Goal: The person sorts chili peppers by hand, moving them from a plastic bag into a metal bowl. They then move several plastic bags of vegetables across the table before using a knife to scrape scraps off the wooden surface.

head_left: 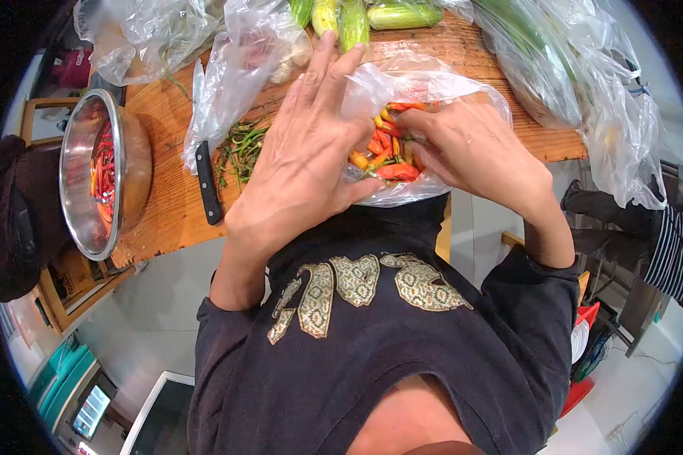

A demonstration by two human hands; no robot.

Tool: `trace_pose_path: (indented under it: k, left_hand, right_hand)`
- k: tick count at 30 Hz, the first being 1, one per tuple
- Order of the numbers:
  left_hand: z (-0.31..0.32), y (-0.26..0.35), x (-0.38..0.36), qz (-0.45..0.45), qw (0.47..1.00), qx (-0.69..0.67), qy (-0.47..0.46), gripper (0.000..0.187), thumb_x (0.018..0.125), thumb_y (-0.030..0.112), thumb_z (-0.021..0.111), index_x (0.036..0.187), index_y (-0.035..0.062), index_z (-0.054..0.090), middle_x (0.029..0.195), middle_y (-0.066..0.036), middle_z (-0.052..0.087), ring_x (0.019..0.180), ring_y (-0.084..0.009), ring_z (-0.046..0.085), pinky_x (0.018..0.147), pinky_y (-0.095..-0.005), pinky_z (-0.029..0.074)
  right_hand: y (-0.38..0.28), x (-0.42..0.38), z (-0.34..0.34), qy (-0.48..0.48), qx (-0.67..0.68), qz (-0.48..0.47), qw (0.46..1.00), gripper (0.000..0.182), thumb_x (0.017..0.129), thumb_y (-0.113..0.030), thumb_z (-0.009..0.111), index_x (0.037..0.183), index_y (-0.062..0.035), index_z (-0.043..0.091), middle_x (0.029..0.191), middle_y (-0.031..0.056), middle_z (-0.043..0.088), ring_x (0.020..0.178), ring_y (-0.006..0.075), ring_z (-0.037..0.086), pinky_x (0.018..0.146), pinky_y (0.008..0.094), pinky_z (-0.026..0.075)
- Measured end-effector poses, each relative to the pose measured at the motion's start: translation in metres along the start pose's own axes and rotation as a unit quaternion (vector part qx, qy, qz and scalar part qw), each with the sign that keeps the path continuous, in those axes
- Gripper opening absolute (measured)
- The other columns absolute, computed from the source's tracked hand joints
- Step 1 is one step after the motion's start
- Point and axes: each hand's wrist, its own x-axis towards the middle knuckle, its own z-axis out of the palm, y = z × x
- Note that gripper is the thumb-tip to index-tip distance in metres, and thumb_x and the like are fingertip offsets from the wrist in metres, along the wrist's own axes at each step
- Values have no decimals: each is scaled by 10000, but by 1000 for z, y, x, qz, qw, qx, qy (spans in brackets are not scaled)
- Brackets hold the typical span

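At the near edge of the worktop [167,114], here's the open clear bag [478,87], loaded with red, orange and yellow chillies [397,173]! The right hand [470,148] is in there from the bag's right side, fingers bent, tips down among the chillies; whether they pinch one, I can't tell. And the left hand [307,144]? Spread wide over the bag's left side, thumb out by the plastic, two long fingers stretching past it towards the green cucumbers [354,26] beyond the bag; contact there, can't call it. Left of the bag, a scatter of green stems [241,148], then a black-handled knife [207,182], and farthest left of it the tilted metal bowl [133,152] with red chillies [102,174] inside! Over to the bag's far right, long green leaves [539,53] in plastic.
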Motion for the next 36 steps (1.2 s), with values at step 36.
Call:
trace_pose_path:
  k: [36]
  left_hand:
    - [24, -14, 22, 14, 999, 11, 38, 579, 617, 268, 861, 1143, 109, 679, 1565, -242, 221, 1465, -474, 105, 1181, -523, 209]
  right_hand:
    - [18, -2, -6, 85, -103, 78, 988, 582, 665, -347, 826, 1095, -28, 597, 861, 164, 656, 860, 367, 646, 731, 443, 507]
